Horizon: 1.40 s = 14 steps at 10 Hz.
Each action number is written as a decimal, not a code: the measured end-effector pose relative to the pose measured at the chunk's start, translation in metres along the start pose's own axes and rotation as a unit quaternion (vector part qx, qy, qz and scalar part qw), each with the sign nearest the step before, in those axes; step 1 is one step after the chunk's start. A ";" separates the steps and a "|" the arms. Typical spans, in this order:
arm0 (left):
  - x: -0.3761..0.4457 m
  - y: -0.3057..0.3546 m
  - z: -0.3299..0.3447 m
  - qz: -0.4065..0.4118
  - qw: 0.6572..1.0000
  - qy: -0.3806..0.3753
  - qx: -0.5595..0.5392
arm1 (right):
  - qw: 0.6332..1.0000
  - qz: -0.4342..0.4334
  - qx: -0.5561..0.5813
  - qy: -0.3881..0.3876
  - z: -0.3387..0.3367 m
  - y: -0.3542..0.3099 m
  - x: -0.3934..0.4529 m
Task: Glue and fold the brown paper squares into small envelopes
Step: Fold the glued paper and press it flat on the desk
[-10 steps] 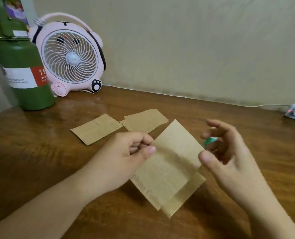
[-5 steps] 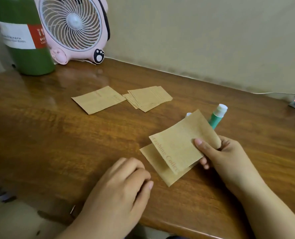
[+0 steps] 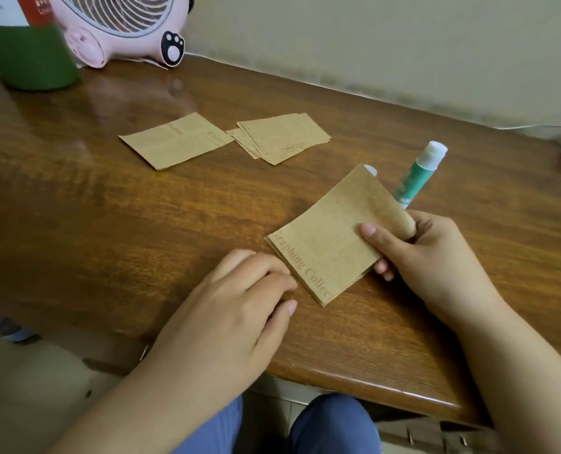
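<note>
My right hand (image 3: 426,257) pinches a folded brown printed paper square (image 3: 331,237) by its right side, thumb on top; its lower left edge rests on the wooden table (image 3: 108,224). The same hand also holds a green glue stick (image 3: 417,178) that points up and away behind the paper. My left hand (image 3: 236,309) rests on the table just left of the paper, fingers curled and apart, holding nothing. Farther back lie a single brown square (image 3: 176,140) and a small stack of several squares (image 3: 282,137).
A pink desk fan (image 3: 122,27) and a green bottle (image 3: 26,54) stand at the back left against the wall. A small white cap (image 3: 371,170) peeks out behind the held paper. The table's front edge (image 3: 354,385) runs just above my knees.
My left hand let go of the paper and came down onto the table. My right hand now holds the paper alone, its layers lined up. The view tilted downward.
</note>
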State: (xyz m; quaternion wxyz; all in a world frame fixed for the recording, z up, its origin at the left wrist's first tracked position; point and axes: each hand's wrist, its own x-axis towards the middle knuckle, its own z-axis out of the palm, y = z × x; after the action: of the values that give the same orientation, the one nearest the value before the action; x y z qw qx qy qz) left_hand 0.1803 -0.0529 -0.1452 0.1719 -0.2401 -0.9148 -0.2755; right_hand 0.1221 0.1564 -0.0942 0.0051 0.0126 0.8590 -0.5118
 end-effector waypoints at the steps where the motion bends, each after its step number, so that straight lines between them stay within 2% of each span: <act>1: 0.000 -0.001 0.001 0.004 1.000 0.001 0.007 | 1.000 -0.008 -0.005 0.001 0.000 0.002 0.001; 5: 0.001 0.002 -0.001 0.006 1.000 -0.011 0.025 | 1.000 -0.007 -0.015 -0.005 0.001 0.001 0.001; 6: 0.002 0.002 0.003 0.022 0.999 0.010 0.039 | 1.000 -0.006 -0.018 -0.006 0.001 0.002 0.002; 10: 0.000 0.002 0.000 0.023 0.998 -0.041 0.051 | 0.999 -0.007 -0.034 -0.007 0.001 0.004 0.004; 14: 0.000 0.003 0.001 0.020 0.998 -0.029 0.057 | 1.000 -0.009 -0.026 -0.005 0.000 0.004 0.003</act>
State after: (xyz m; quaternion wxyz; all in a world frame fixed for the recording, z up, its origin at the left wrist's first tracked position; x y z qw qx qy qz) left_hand 0.1813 -0.0503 -0.1444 0.1644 -0.2563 -0.9286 -0.2123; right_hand 0.1192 0.1581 -0.0982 0.0050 0.0024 0.8722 -0.4891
